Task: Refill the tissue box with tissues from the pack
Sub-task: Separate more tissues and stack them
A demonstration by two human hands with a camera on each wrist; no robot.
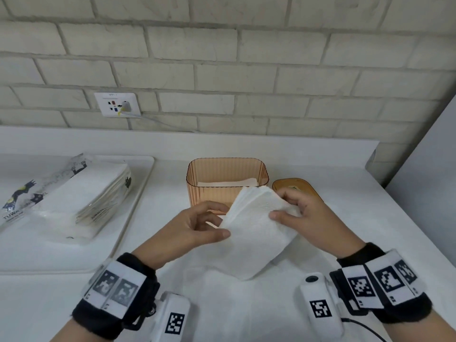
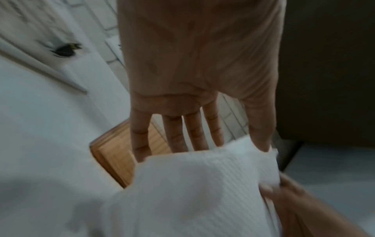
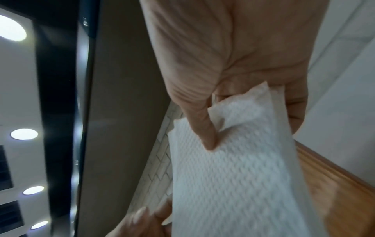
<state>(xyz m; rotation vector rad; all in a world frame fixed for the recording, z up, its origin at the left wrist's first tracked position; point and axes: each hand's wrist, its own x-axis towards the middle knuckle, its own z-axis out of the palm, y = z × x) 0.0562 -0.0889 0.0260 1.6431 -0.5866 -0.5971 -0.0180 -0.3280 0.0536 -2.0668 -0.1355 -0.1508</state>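
Observation:
A stack of white embossed tissues (image 1: 256, 228) is held tilted above the counter, just in front of the tissue box. My left hand (image 1: 222, 222) pinches its left edge, thumb on top and fingers behind. My right hand (image 1: 283, 206) pinches the upper right corner the same way. The left wrist view shows the left hand (image 2: 202, 144) reaching behind the stack (image 2: 202, 184). In the right wrist view the right thumb presses on the stack (image 3: 233, 176). The amber ribbed tissue box (image 1: 227, 178) stands open, a few tissues at its bottom. The opened tissue pack (image 1: 66, 193) lies at the left.
The pack rests on a white tray (image 1: 138, 193) at the left. The box's amber lid (image 1: 296, 188) lies on the counter right of the box, behind my right hand. A wall socket (image 1: 118, 104) with a plugged cable sits on the brick wall. A grey panel (image 1: 431, 169) bounds the counter's right end.

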